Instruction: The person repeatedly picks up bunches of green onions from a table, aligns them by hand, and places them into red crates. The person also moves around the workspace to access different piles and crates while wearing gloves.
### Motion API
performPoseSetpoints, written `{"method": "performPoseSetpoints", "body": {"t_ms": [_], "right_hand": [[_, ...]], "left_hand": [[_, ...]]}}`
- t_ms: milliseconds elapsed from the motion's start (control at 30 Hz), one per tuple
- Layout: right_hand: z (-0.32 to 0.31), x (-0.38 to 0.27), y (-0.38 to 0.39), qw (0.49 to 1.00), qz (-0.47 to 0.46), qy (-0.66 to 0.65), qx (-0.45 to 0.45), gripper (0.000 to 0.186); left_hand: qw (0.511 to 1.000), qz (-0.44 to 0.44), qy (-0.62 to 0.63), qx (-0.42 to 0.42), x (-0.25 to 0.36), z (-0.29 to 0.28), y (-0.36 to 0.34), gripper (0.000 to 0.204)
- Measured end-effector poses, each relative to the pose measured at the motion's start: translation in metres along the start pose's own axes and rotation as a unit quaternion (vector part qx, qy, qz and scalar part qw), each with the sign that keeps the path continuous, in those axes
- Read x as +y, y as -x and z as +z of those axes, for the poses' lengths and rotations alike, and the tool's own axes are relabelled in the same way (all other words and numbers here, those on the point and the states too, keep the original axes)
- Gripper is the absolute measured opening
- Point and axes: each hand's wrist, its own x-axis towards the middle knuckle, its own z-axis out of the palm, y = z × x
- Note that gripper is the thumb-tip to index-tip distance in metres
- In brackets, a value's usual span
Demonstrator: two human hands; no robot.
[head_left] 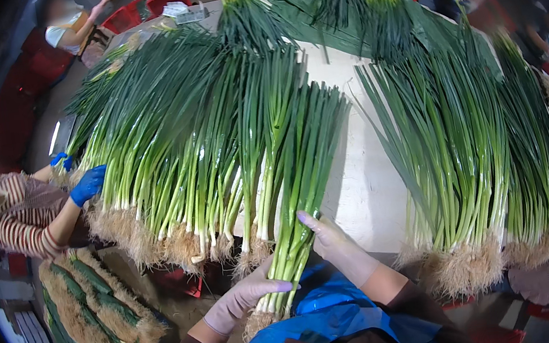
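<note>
You're clasping one scallion bunch (307,167)—left hand (244,295) near the roots (259,323), right hand (333,240) higher—probably supporting its length.

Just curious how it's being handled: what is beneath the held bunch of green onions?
Beside the held bunch, the pale tabletop shows along its leaves and the blue apron near its roots. Whatever lies directly beneath is covered.

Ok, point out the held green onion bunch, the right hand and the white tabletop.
Held green onion bunch (301,192), head view: middle of its stalks.
Right hand (333,240), head view: middle of the hand.
White tabletop (367,169), head view: bare middle patch.
</note>
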Motion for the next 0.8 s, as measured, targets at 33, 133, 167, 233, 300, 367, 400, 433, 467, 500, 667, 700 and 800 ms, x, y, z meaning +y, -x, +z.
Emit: {"method": "performPoseSetpoints", "body": {"t_ms": [33,133,167,233,300,367,400,433,467,500,667,700,800], "right_hand": [[-0.003,-0.004,0.007,1.0,0.005,-0.012,-0.018,0.07],[-0.017,-0.013,0.025,0.995,0.018,-0.068,-0.071,0.061],[-0.029,-0.012,0.023,0.995,-0.013,-0.063,-0.079,0.061],[-0.046,-0.017,0.018,0.992,-0.077,-0.068,-0.078,0.067],[-0.056,-0.029,0.018,0.987,-0.122,-0.066,-0.082,0.077],[-0.054,-0.033,0.026,0.985,-0.118,-0.059,-0.107,0.087],[-0.05,-0.035,0.031,0.985,-0.113,-0.063,-0.113,0.089],[-0.049,-0.038,0.035,0.983,-0.119,-0.102,-0.09,0.087],[-0.044,-0.043,0.041,0.981,-0.117,-0.12,-0.1,0.085],[-0.041,-0.046,0.043,0.979,-0.131,-0.114,-0.106,0.084],[-0.013,-0.056,0.019,0.969,-0.195,-0.073,-0.137,0.077],[0.0,-0.062,0.011,0.966,-0.209,-0.063,-0.14,0.075],[0.061,-0.074,-0.018,0.961,-0.186,-0.051,-0.198,0.067]], "left_hand": [[1.0,0.024,-0.014,-0.008,-0.005,0.007,-0.002,0.092],[0.993,0.051,-0.103,-0.003,-0.019,0.019,-0.001,0.092],[0.988,0.063,-0.14,0.002,-0.022,0.023,-0.003,0.092],[0.979,0.054,-0.195,0.006,-0.023,0.034,-0.001,0.091],[0.97,0.068,-0.235,-0.003,-0.027,0.043,-0.002,0.09],[0.959,0.084,-0.272,-0.001,-0.03,0.05,0.003,0.09],[0.957,0.069,-0.281,-0.007,-0.024,0.053,0.005,0.09],[0.956,0.053,-0.289,-0.017,-0.014,0.058,0.006,0.09],[0.954,0.036,-0.298,-0.028,-0.005,0.058,0.006,0.091],[0.947,0.049,-0.314,-0.045,-0.002,0.052,0.005,0.091],[0.924,0.119,-0.361,-0.033,0.02,0.014,0.013,0.096],[0.916,0.127,-0.379,-0.024,0.038,0.011,0.021,0.097],[0.91,0.166,-0.379,0.025,0.066,-0.03,0.043,0.097]]}}
